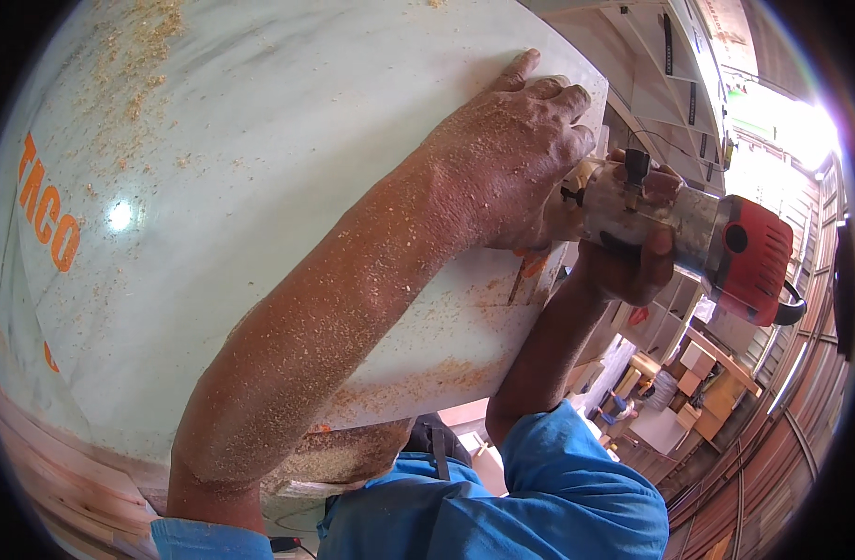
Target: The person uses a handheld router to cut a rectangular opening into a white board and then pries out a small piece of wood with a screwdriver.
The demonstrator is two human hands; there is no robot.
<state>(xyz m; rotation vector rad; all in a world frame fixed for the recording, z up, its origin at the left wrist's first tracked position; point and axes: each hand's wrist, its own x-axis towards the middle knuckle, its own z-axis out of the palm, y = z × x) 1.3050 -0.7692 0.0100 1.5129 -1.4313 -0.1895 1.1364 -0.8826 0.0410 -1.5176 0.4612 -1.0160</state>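
Red router; right hand gripping; pale panel

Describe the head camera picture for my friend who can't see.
A right hand grips a red and silver power tool at the edge of a pale panel; the left hand rests on the panel. Sawdust speckles the panel and left forearm.

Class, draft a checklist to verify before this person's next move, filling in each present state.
1. Right hand gripping the red-and-silver cylindrical power tool: ok.
2. Left hand resting on the large white marble-patterned panel: ok.
3. Left hand well clear of the tool: not ok, it lies close beside the tool's metal end.
4. Panel free of pale tan sawdust: not ok, scattered.
5. Cutting end inspected: cannot tell, hidden.
6. Motor off: cannot tell.
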